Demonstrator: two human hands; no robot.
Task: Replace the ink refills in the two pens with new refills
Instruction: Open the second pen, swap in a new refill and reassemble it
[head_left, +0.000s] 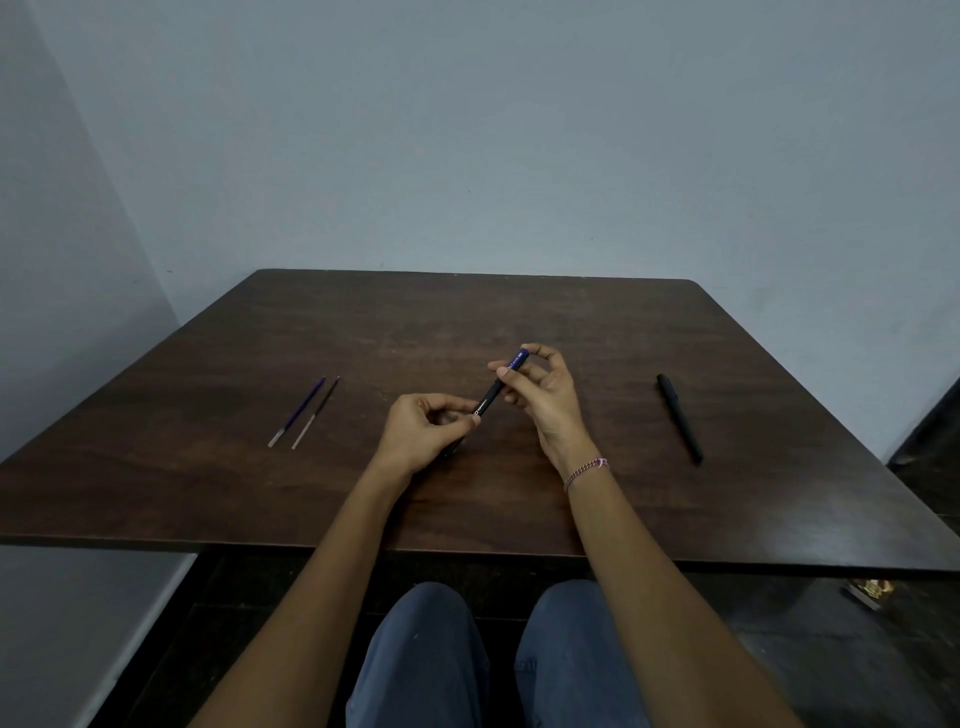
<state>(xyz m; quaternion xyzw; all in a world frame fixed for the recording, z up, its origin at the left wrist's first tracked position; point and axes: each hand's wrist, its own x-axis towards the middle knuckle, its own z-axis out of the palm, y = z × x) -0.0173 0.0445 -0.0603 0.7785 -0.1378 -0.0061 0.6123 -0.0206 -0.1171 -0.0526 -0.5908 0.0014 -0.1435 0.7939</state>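
Both hands hold one pen above the middle of the dark wooden table. The pen is black with a blue upper end and slants up to the right. My left hand pinches its lower black end; that tip is hidden behind the fingers. My right hand pinches the blue upper end between thumb and fingers. A second, all-black pen lies on the table to the right, untouched. Two thin refills lie side by side on the left: a blue refill and a dark brown refill.
A pale blue wall stands behind the table and along the left. The table's near edge runs just above my knees in blue jeans. A small object lies on the floor at the lower right.
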